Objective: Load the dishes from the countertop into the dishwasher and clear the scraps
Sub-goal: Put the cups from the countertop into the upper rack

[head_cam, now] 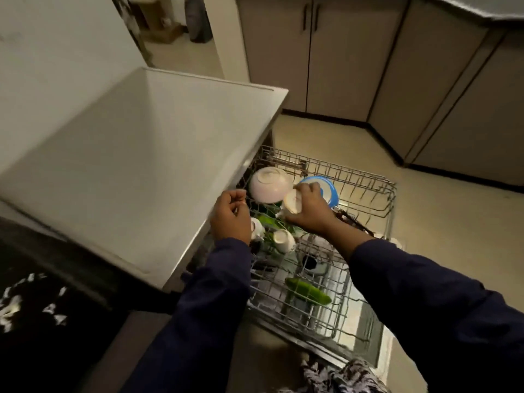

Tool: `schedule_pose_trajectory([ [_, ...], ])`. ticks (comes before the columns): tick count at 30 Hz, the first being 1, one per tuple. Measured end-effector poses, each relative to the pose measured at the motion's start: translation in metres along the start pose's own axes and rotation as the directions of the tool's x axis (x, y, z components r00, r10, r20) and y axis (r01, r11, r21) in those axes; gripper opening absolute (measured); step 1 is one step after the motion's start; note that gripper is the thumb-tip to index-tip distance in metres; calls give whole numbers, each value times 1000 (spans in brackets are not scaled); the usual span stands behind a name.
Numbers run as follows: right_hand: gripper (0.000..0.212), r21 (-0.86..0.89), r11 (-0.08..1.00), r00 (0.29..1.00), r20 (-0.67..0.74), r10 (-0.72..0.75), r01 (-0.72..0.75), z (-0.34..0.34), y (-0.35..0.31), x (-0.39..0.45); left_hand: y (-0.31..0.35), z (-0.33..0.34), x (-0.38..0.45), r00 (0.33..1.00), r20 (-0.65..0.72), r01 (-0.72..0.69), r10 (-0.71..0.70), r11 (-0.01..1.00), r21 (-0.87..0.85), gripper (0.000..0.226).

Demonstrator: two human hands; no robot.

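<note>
Right hand point(310, 212): closed around a small white cup point(292, 202), held tilted with its mouth turned toward the camera, over the near-left part of the upper rack point(365, 177). The fingers hide the cup's far side and handle; whether it touches the rack cannot be told.

Left hand point(229, 218): fingers loosely curled, thumb and forefinger near each other, at the edge of the white countertop point(136, 154). Whether it pinches anything cannot be told.

Upper rack, wire, pulled out from under the countertop. Contents: one white bowl point(269, 184), upside down, at the left rear, just beside the held cup; one blue-rimmed dish point(329, 188) standing behind the right hand, largely hidden by it. The right half of the rack shows only bare wires.

Lower rack point(326, 316), wire, partly under the upper one and the arms. Contents: one white cup point(283, 241) lying on its side; another white cup point(257, 226), half hidden by the left wrist; green items point(309, 292), point(269, 221), shape unclear through blur; a dark round opening point(309, 262) seen through the wires, identity uncertain. Dark items at the rack's right edge are too blurred to name.

Dishwasher door point(365, 330): down, its inner face mostly covered by the lower rack.

Sleeves point(425, 293), dark blue, cover both forearms.

Surroundings: grey cabinet doors point(348, 52) at the far side; pale floor point(442, 217); patterned fabric point(340, 375) cut off at the bottom edge.
</note>
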State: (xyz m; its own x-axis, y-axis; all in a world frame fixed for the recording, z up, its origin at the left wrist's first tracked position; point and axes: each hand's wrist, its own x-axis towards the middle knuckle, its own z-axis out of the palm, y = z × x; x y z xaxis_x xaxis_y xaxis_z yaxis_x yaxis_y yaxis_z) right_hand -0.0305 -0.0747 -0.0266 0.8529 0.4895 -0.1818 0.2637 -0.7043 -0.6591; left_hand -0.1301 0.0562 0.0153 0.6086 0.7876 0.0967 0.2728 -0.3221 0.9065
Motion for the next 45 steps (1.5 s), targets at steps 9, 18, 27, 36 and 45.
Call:
schedule_pose_trajectory([
  [9, 76, -55, 992, 979, 164, 118, -110, 59, 120, 2, -52, 79, -7, 996, 53, 60, -66, 993, 103, 18],
  [18, 71, -121, 987, 965, 225, 135, -110, 101, 169, 9, -96, 113, -14, 974, 127, 166, -186, 974, 153, 19],
  [27, 73, -253, 967, 969, 235, 79, -17, 117, 179, 10, -105, 120, -17, 969, 129, 193, -213, 969, 152, 21],
  [36, 76, -383, 924, 952, 277, 126, -11, 119, 180, 15, -108, 112, -17, 966, 124, 205, -228, 963, 176, 20],
  [45, 96, -337, 939, 938, 301, 172, -64, 115, 176, 13, -107, 105, -26, 960, 158, 206, -230, 966, 154, 22],
])
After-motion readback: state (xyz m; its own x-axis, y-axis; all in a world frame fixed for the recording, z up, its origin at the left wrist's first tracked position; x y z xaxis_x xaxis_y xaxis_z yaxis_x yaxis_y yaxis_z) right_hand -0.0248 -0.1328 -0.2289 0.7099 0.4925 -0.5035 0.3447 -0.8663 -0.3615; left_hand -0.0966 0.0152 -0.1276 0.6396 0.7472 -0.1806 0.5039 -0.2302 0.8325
